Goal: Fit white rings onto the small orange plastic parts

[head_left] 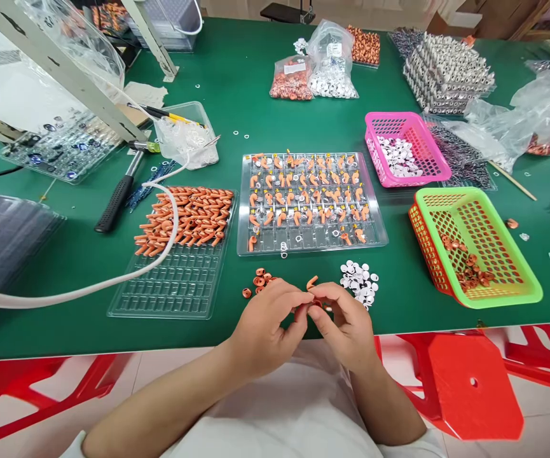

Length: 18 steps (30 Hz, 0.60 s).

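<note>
My left hand (268, 324) and my right hand (346, 324) meet at the table's near edge, fingertips pinched together on a small orange plastic part (311, 282) that sticks up between them. Just beyond my left hand lies a small heap of orange rings (258, 280). A pile of small white discs (359, 280) sits beyond my right hand. Farther back, a clear compartment tray (311, 245) holds several orange curved pieces in rows. To its left another clear tray (174, 286) carries a stack of orange curved pieces (186, 219).
A green basket (517, 289) with orange rings stands at the right, a pink basket (439, 172) with white discs behind it. A hammer (117, 200), a white cable (88, 289), bags of parts (315, 73) and stacked trays (446, 73) lie farther back. Red stools (465, 381) stand below the green table (79, 324).
</note>
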Each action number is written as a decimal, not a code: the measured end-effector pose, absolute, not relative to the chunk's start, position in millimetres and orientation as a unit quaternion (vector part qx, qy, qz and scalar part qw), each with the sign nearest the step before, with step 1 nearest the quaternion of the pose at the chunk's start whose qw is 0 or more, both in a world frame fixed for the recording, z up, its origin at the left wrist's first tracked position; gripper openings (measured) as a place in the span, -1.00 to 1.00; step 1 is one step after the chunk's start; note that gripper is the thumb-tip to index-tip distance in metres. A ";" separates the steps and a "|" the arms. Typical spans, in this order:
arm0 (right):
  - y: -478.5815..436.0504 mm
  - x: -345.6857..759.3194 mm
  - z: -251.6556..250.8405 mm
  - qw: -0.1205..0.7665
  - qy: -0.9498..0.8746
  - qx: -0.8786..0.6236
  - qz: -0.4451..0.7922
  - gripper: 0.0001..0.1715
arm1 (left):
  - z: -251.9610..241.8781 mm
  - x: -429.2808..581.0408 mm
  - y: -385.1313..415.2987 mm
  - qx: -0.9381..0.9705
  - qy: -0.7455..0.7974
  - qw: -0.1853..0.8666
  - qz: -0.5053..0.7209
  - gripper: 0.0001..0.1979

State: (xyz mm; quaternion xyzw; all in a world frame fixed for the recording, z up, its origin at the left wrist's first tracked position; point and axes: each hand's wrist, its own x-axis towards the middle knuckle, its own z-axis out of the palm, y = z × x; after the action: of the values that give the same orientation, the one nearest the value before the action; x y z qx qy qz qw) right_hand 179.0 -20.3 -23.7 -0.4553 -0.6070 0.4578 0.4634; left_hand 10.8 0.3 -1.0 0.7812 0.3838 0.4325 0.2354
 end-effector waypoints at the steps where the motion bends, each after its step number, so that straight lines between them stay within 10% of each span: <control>1: -20.2 178.5 -23.3 0.461 -0.606 -0.461 0.456 -0.75 | -2.2 10.5 0.3 0.789 0.382 0.215 0.430 -0.75; 9: -18.9 171.4 -22.0 0.467 -0.681 -0.493 0.274 -0.81 | -7.8 11.0 -0.7 0.819 0.385 0.136 0.404 -0.74; 18: -17.7 174.9 -23.7 0.464 -0.681 -0.494 0.276 -0.82 | -1.2 10.1 0.4 0.764 0.407 0.303 0.399 -0.81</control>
State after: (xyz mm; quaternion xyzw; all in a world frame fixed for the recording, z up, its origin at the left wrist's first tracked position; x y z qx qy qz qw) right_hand 174.9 -17.7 -23.7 -0.4942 -0.6813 0.2761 0.4640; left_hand 10.1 0.4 -1.2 0.7639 0.4068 0.3991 0.3028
